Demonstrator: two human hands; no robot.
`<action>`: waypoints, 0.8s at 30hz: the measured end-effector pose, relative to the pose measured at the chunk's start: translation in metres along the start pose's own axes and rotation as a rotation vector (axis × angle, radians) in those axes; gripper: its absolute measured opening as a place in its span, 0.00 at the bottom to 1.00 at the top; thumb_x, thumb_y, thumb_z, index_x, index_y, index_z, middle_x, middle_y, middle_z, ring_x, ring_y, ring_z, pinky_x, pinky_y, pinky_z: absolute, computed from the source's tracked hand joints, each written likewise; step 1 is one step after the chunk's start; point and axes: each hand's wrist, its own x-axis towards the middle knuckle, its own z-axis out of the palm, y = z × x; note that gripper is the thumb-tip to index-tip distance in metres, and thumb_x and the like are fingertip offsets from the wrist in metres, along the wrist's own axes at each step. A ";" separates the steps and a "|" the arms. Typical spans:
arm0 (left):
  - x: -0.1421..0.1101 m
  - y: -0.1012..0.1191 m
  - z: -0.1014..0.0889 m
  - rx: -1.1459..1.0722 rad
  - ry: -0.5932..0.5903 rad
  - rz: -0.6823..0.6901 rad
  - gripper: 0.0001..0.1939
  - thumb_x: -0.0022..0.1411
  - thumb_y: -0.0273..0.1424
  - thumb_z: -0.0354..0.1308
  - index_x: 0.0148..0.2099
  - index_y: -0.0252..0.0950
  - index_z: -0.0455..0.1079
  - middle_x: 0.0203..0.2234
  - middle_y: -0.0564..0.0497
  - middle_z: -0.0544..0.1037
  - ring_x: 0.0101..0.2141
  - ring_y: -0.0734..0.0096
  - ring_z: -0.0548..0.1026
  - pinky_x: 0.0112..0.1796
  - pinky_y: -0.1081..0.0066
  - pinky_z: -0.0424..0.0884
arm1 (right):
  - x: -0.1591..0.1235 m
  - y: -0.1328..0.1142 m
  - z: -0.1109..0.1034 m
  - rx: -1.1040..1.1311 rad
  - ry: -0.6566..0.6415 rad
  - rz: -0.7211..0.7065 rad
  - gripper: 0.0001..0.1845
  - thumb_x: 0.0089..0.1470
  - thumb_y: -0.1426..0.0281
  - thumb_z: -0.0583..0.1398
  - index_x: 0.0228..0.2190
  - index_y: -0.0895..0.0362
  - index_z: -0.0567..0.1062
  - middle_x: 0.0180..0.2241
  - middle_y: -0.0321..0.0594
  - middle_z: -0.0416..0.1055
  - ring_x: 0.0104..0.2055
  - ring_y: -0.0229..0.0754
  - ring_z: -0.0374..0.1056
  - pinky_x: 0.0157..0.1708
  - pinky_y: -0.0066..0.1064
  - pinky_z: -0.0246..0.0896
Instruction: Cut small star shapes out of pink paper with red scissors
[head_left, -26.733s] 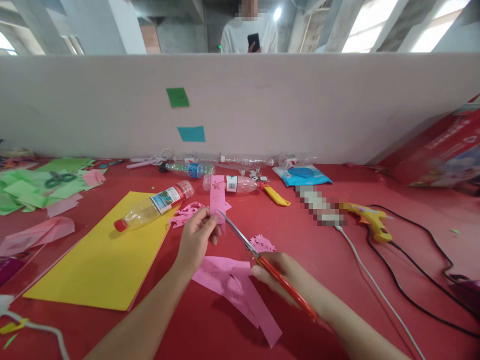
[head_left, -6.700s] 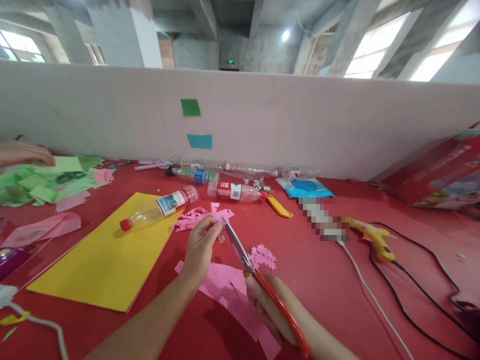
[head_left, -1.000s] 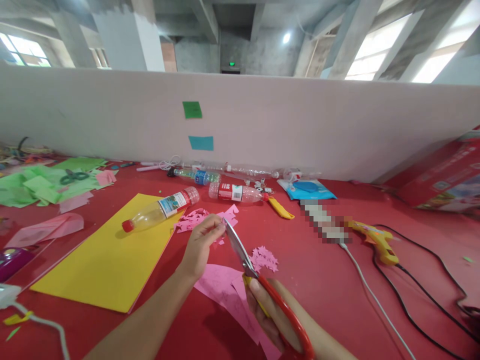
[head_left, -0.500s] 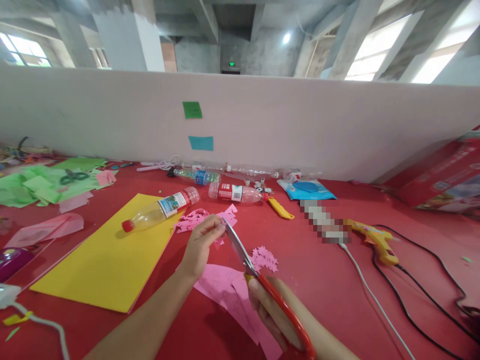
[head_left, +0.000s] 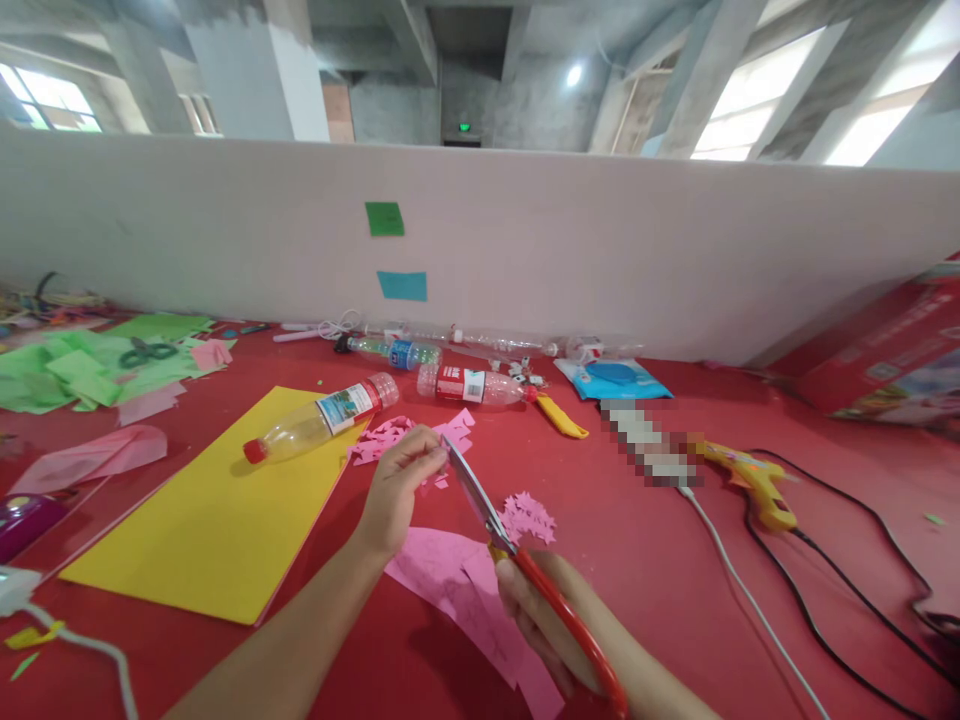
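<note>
My right hand [head_left: 544,620] is wrapped round the red handles of a pair of scissors [head_left: 559,600], whose blades point up and away to the left. My left hand [head_left: 397,485] is closed in a pinch at the blade tips, on what looks like a small piece of pink paper [head_left: 443,442], mostly hidden by the fingers. Below the hands lies a larger sheet of pink paper [head_left: 446,572] with faint marks. Beside the blades, to the right, is a pile of small pink cut-outs [head_left: 529,517]. Behind my left hand are pink paper scraps [head_left: 384,440].
A yellow sheet [head_left: 225,520] lies at left, with a plastic bottle [head_left: 300,430] on it. More bottles [head_left: 480,385] lie along the partition, near a yellow cutter [head_left: 562,417]. At right are a glue gun [head_left: 754,480] with cords and a red box [head_left: 877,350].
My left hand has shifted very slightly to the left. The scissors and my right hand look almost the same.
</note>
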 end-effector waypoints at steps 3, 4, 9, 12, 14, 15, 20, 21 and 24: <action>0.000 0.001 0.000 0.001 -0.002 0.003 0.14 0.61 0.26 0.53 0.22 0.37 0.59 0.22 0.55 0.60 0.28 0.72 0.59 0.33 0.70 0.56 | 0.001 0.003 0.000 0.031 -0.012 0.014 0.33 0.49 0.36 0.50 0.23 0.54 0.60 0.10 0.24 0.50 0.08 0.28 0.45 0.06 0.23 0.35; 0.000 0.001 0.000 0.003 -0.004 0.000 0.14 0.60 0.26 0.53 0.22 0.37 0.59 0.22 0.55 0.60 0.28 0.72 0.59 0.33 0.70 0.56 | 0.001 0.004 0.000 0.042 -0.016 0.019 0.33 0.49 0.36 0.50 0.23 0.54 0.60 0.10 0.24 0.51 0.08 0.28 0.45 0.06 0.22 0.36; 0.000 0.002 0.000 0.018 -0.011 -0.012 0.15 0.60 0.25 0.52 0.21 0.37 0.59 0.22 0.55 0.60 0.27 0.72 0.59 0.33 0.70 0.56 | 0.002 0.004 -0.002 0.037 -0.022 0.027 0.32 0.50 0.37 0.51 0.22 0.54 0.58 0.11 0.23 0.50 0.08 0.27 0.46 0.07 0.21 0.38; -0.001 0.001 -0.001 0.024 -0.014 -0.020 0.15 0.60 0.26 0.52 0.21 0.37 0.60 0.22 0.55 0.60 0.27 0.73 0.59 0.32 0.70 0.56 | 0.001 -0.001 -0.002 0.032 -0.015 0.030 0.31 0.51 0.39 0.52 0.22 0.55 0.59 0.12 0.25 0.52 0.09 0.27 0.48 0.08 0.22 0.37; 0.000 0.000 -0.001 0.017 -0.008 -0.022 0.14 0.60 0.26 0.52 0.21 0.37 0.60 0.22 0.55 0.61 0.27 0.73 0.59 0.32 0.70 0.56 | 0.000 -0.003 -0.002 0.031 -0.002 0.043 0.29 0.53 0.41 0.51 0.21 0.54 0.59 0.11 0.25 0.51 0.09 0.28 0.48 0.08 0.23 0.35; 0.000 0.000 -0.001 0.013 -0.003 -0.022 0.14 0.59 0.26 0.53 0.21 0.37 0.60 0.22 0.55 0.61 0.27 0.73 0.59 0.32 0.71 0.56 | 0.000 -0.004 -0.001 0.026 0.005 0.050 0.29 0.54 0.42 0.51 0.21 0.54 0.59 0.11 0.25 0.51 0.09 0.28 0.47 0.08 0.24 0.34; 0.000 -0.002 -0.001 -0.004 0.014 -0.035 0.14 0.59 0.26 0.53 0.21 0.37 0.60 0.22 0.55 0.61 0.27 0.73 0.60 0.31 0.71 0.56 | 0.002 0.001 0.000 -0.011 0.043 0.055 0.23 0.54 0.49 0.56 0.21 0.54 0.61 0.09 0.26 0.53 0.08 0.31 0.49 0.10 0.26 0.37; 0.000 -0.003 -0.001 -0.006 0.013 -0.036 0.14 0.59 0.25 0.53 0.21 0.37 0.60 0.22 0.55 0.61 0.27 0.73 0.60 0.31 0.71 0.56 | 0.003 0.002 -0.001 -0.013 0.058 0.046 0.23 0.54 0.50 0.57 0.21 0.54 0.61 0.09 0.26 0.54 0.08 0.31 0.49 0.10 0.26 0.38; -0.001 -0.002 -0.001 0.007 0.009 -0.034 0.14 0.58 0.25 0.53 0.21 0.37 0.61 0.22 0.55 0.62 0.27 0.73 0.60 0.32 0.71 0.57 | 0.005 0.004 -0.003 0.003 0.059 0.043 0.24 0.53 0.47 0.55 0.21 0.53 0.62 0.08 0.27 0.55 0.07 0.31 0.49 0.10 0.26 0.38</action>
